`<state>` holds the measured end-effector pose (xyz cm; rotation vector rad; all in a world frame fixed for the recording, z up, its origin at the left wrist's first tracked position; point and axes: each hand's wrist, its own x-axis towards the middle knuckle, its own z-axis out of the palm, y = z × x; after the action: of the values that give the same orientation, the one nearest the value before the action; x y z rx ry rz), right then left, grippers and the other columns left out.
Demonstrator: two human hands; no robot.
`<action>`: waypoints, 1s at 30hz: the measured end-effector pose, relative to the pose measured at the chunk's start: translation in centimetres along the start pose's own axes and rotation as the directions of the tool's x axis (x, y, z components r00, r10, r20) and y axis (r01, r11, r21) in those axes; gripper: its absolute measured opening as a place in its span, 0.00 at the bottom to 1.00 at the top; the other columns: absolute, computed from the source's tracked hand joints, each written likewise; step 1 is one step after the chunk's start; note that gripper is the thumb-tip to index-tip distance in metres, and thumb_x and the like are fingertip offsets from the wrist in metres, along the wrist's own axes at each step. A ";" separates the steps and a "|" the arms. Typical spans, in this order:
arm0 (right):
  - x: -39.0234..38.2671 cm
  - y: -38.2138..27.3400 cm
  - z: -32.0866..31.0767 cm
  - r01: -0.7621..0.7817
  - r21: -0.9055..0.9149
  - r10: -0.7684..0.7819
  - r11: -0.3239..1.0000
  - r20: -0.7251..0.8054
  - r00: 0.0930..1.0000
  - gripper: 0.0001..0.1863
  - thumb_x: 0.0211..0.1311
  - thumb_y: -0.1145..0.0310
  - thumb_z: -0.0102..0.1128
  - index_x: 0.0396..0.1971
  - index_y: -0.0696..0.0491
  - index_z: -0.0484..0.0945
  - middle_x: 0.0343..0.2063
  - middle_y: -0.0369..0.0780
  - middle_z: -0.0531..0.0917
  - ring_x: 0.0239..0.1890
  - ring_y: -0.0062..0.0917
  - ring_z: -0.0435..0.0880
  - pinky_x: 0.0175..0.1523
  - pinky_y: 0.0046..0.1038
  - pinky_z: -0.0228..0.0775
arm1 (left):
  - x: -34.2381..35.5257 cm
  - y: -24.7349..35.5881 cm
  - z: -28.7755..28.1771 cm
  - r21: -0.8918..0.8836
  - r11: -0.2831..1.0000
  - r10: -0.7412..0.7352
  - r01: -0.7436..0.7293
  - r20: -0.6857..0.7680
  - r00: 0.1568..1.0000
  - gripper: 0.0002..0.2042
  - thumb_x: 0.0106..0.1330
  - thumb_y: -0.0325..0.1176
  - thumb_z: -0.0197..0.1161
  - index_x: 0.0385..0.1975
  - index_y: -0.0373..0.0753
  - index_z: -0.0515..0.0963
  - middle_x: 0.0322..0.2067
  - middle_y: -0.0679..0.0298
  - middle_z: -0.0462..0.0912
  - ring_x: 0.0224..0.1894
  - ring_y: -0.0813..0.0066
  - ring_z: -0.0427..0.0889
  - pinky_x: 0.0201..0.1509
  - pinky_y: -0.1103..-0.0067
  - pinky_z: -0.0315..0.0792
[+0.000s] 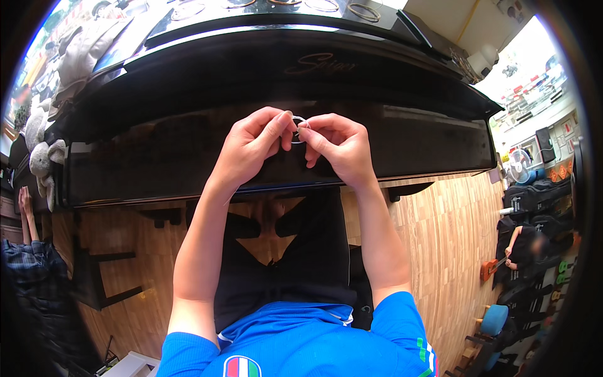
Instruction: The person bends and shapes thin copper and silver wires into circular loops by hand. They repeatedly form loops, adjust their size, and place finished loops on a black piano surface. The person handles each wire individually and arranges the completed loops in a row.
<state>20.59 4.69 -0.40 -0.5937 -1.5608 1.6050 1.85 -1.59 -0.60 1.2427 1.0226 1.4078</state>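
Observation:
My left hand and my right hand are raised at the middle of the view, both closed with fingertips pinched on a small, thin, pale ring or coil between them. The ring's finer detail is too small to make out. Behind my hands is the glossy black front of a piano. On its top lie several loose coiled loops of string or wire.
Grey plush toys and pale cloth hang at the piano's left. A person's hands show at far left. At right, a seated person holds a small guitar near black cases and a blue stool.

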 end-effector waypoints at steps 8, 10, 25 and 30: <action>-0.2 0.7 1.8 0.133 -0.192 -0.172 0.972 -0.206 0.963 0.06 0.64 0.74 0.66 0.39 0.57 0.84 0.27 0.35 0.84 0.25 0.13 0.82 0.27 0.16 0.75 | -0.1 0.0 0.2 0.037 0.999 0.010 -0.010 -0.016 1.000 0.12 0.76 0.39 0.56 0.39 0.37 0.81 0.23 0.72 0.77 0.23 0.92 0.64 0.24 0.89 0.56; -0.2 0.7 1.4 0.116 -0.223 -0.158 0.968 -0.179 0.971 0.06 0.64 0.74 0.66 0.40 0.57 0.84 0.27 0.35 0.85 0.26 0.12 0.82 0.28 0.16 0.75 | -0.1 0.1 0.2 0.040 0.999 0.009 -0.008 -0.024 1.000 0.12 0.76 0.38 0.57 0.39 0.37 0.81 0.24 0.72 0.76 0.23 0.92 0.64 0.24 0.89 0.56; -0.1 -0.9 -2.0 -0.197 0.156 0.155 0.968 0.247 0.957 0.20 0.66 0.73 0.63 0.56 0.63 0.76 0.34 0.45 0.86 0.34 0.28 0.88 0.38 0.28 0.84 | 0.0 -0.2 0.2 0.026 0.999 0.040 -0.038 -0.091 0.995 0.11 0.77 0.38 0.56 0.40 0.38 0.81 0.23 0.74 0.72 0.23 0.93 0.64 0.24 0.91 0.56; 0.1 -1.1 -1.8 -0.198 0.159 0.153 0.967 0.259 0.954 0.20 0.64 0.74 0.66 0.54 0.63 0.78 0.33 0.45 0.86 0.33 0.27 0.88 0.39 0.28 0.84 | 0.0 0.0 0.3 0.034 0.998 0.048 -0.045 -0.093 0.995 0.11 0.77 0.38 0.56 0.40 0.38 0.81 0.22 0.74 0.72 0.23 0.92 0.64 0.24 0.90 0.55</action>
<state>22.22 5.77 0.46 -0.4581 -1.5461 1.9967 2.15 -1.60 -0.53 1.2405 1.0903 1.5022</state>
